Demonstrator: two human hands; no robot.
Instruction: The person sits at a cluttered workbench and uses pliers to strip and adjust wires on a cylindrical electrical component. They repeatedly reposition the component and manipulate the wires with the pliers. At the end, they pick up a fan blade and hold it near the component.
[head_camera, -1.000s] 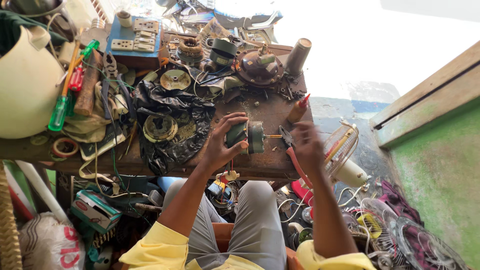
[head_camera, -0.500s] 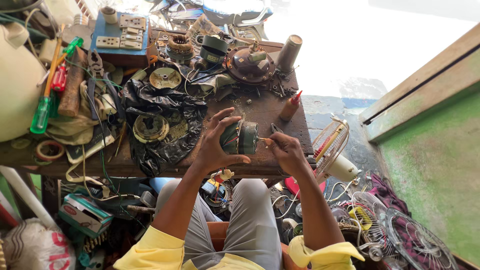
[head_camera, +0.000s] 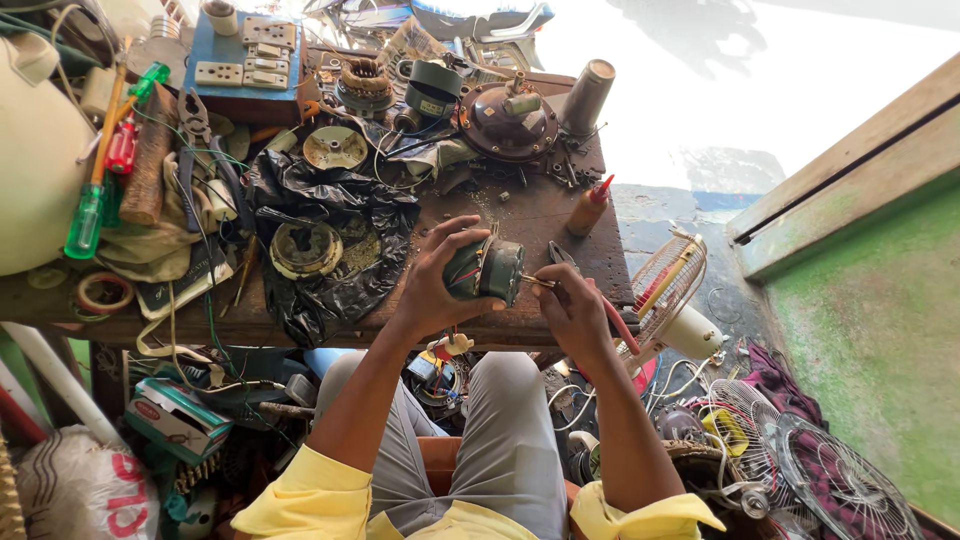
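small fan motor (head_camera: 487, 270) lifted just above the near edge of the wooden workbench (head_camera: 540, 215), cupped by the left hand (head_camera: 432, 285) with fingers wrapped firmly round the green windings end. shaft end facing right, with the right hand (head_camera: 572, 308) now pinched tight on it; a second ago further right, next to the red-handled pliers (head_camera: 600, 300). looks like shaft work now, maybe turning or pulling. further out: black plastic sheet (head_camera: 330, 235) with a round motor cover (head_camera: 305, 248) to the left, brown glue bottle (head_camera: 588, 208) far right, green screwdriver (head_camera: 105, 160) way over left.
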